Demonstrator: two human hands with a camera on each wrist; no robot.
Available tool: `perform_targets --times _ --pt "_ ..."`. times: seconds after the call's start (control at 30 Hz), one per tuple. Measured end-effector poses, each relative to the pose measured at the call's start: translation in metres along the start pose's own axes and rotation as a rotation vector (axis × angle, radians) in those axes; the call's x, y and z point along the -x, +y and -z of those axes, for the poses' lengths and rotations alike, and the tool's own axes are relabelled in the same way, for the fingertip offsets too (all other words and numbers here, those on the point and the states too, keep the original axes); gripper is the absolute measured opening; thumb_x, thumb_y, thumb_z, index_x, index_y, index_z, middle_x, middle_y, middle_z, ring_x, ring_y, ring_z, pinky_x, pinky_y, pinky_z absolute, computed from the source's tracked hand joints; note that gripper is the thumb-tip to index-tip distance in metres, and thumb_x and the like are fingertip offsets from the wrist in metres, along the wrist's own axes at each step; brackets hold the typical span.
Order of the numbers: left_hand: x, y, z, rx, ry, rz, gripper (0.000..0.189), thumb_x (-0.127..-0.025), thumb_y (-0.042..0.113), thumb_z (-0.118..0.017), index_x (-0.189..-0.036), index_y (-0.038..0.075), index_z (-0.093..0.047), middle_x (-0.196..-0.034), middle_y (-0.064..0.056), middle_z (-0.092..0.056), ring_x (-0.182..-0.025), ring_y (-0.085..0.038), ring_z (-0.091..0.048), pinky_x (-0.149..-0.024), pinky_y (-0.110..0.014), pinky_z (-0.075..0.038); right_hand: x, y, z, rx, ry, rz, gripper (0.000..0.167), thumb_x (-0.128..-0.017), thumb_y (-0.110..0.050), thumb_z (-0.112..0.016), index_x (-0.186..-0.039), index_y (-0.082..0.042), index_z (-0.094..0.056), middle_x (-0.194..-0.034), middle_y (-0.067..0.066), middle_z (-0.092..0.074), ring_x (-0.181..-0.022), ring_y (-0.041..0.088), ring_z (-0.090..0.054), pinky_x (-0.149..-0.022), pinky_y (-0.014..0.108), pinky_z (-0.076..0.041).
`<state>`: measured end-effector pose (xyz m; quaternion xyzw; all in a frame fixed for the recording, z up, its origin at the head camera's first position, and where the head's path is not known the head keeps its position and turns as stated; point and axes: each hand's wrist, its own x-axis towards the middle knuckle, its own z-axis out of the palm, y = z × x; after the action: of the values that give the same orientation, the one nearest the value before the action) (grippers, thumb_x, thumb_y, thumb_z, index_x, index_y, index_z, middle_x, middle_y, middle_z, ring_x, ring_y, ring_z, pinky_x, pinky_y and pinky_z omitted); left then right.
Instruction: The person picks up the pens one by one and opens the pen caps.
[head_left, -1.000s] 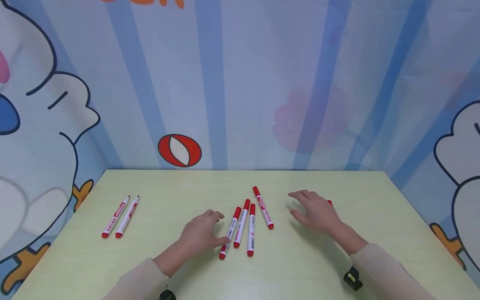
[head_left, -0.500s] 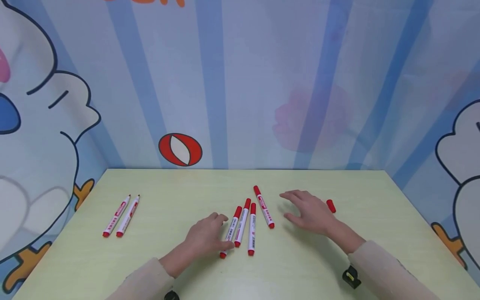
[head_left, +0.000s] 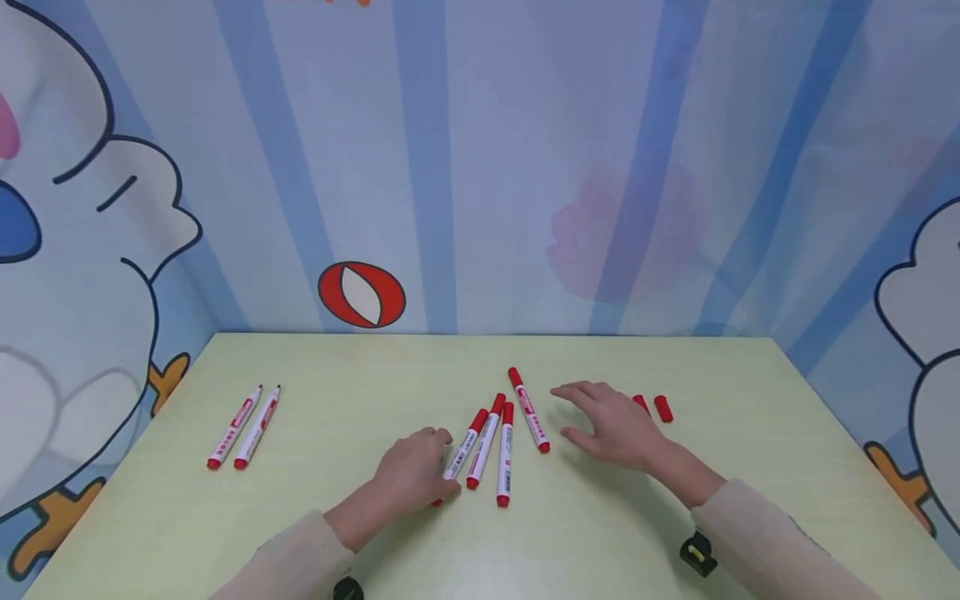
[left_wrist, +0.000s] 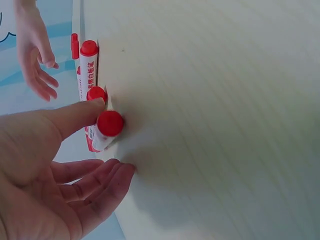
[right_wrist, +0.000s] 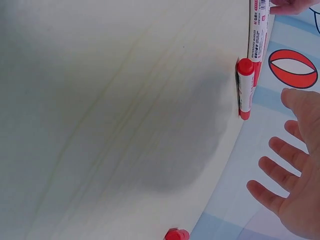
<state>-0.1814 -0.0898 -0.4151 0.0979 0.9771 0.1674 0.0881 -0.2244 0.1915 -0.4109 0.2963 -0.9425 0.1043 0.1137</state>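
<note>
Beside the leftmost marker of the middle group (head_left: 467,446) is my left hand (head_left: 408,475). Its thumb overlaps the marker's lower end in the head view. In the left wrist view the thumb lies against that marker's red end (left_wrist: 110,123), while the curved fingers stay apart from it below. Two more red-capped markers, one in the middle (head_left: 486,442) and one to its right (head_left: 506,454), lie alongside. My right hand (head_left: 615,425), fingers spread and holding nothing, hovers right of a slanted red-capped marker (head_left: 529,410).
Two uncapped markers, one outer (head_left: 235,427) and one inner (head_left: 257,427), lie at the table's left. Behind the right hand are two red pieces like caps, one partly hidden (head_left: 641,404) and one whole (head_left: 663,408). A printed backdrop (head_left: 495,167) rises behind the pale table (head_left: 360,375).
My right hand has drifted left, baring the red pieces behind it. The left hand has shifted slightly right, and the marker at its thumb now slants more, its lower end further left.
</note>
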Motion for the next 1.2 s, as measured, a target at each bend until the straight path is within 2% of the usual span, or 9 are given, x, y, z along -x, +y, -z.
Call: perform_targets --times 0.1,0.23,0.33,0.47,0.7,1.0,1.2 --pt "0.000 -0.003 0.000 0.012 0.005 0.005 0.054 -0.069 0.026 -0.080 -0.115 0.005 -0.059 -0.086 -0.002 -0.054 -0.067 -0.014 -0.047 -0.053 -0.024 -0.038 0.000 -0.001 0.000 -0.003 -0.005 0.002 0.054 -0.078 -0.033 -0.071 -0.127 -0.017 -0.054 -0.124 0.006 -0.057 -0.110 0.025 -0.055 -0.083 0.041 -0.050" --pt "0.001 -0.006 0.002 0.027 0.022 -0.031 0.041 -0.072 0.019 -0.077 -0.106 0.003 -0.063 -0.076 0.000 -0.051 -0.062 -0.014 -0.046 -0.052 -0.024 -0.037 0.000 -0.002 -0.001 -0.012 -0.012 -0.001 0.054 -0.078 -0.031 -0.072 -0.127 -0.017 -0.053 -0.123 0.005 -0.057 -0.110 0.025 -0.055 -0.083 0.040 -0.050" --pt "0.002 -0.006 0.003 0.034 0.030 -0.058 0.031 -0.073 0.014 -0.075 -0.100 0.003 -0.064 -0.073 0.000 -0.051 -0.061 -0.014 -0.045 -0.052 -0.024 -0.036 0.000 -0.004 -0.003 -0.019 -0.016 -0.003 0.055 -0.077 -0.030 -0.073 -0.127 -0.017 -0.054 -0.123 0.006 -0.057 -0.110 0.025 -0.056 -0.082 0.041 -0.050" --pt "0.001 -0.006 0.005 0.039 0.030 -0.062 0.025 -0.074 0.010 -0.073 -0.097 0.003 -0.065 -0.072 0.001 -0.052 -0.061 -0.014 -0.045 -0.053 -0.024 -0.036 -0.001 -0.006 -0.004 -0.025 -0.029 -0.016 0.056 -0.076 -0.030 -0.073 -0.127 -0.019 -0.054 -0.124 0.005 -0.057 -0.111 0.025 -0.055 -0.083 0.041 -0.050" --pt "-0.001 -0.012 0.005 0.040 0.039 -0.046 0.023 -0.076 0.007 -0.071 -0.098 0.005 -0.066 -0.075 0.001 -0.055 -0.062 -0.013 -0.046 -0.054 -0.024 -0.038 -0.002 -0.010 -0.003 -0.025 -0.051 -0.026 0.057 -0.077 -0.032 -0.073 -0.128 -0.020 -0.053 -0.125 0.005 -0.056 -0.112 0.024 -0.054 -0.084 0.041 -0.050" --pt "-0.007 -0.025 0.009 0.034 0.100 -0.029 0.028 -0.077 0.009 -0.070 -0.104 0.009 -0.066 -0.081 -0.001 -0.057 -0.063 -0.014 -0.048 -0.056 -0.025 -0.040 -0.003 -0.013 -0.003 -0.023 -0.049 -0.037 0.055 -0.077 -0.033 -0.072 -0.128 -0.021 -0.053 -0.125 0.004 -0.057 -0.112 0.024 -0.055 -0.083 0.041 -0.050" --pt "-0.006 -0.024 0.013 0.027 0.110 -0.030 0.029 -0.076 0.013 -0.072 -0.105 0.010 -0.067 -0.081 0.000 -0.057 -0.063 -0.013 -0.048 -0.056 -0.025 -0.041 -0.002 -0.015 -0.004 -0.025 -0.061 -0.053 0.054 -0.078 -0.034 -0.071 -0.127 -0.021 -0.054 -0.125 0.003 -0.057 -0.112 0.023 -0.055 -0.083 0.040 -0.050"
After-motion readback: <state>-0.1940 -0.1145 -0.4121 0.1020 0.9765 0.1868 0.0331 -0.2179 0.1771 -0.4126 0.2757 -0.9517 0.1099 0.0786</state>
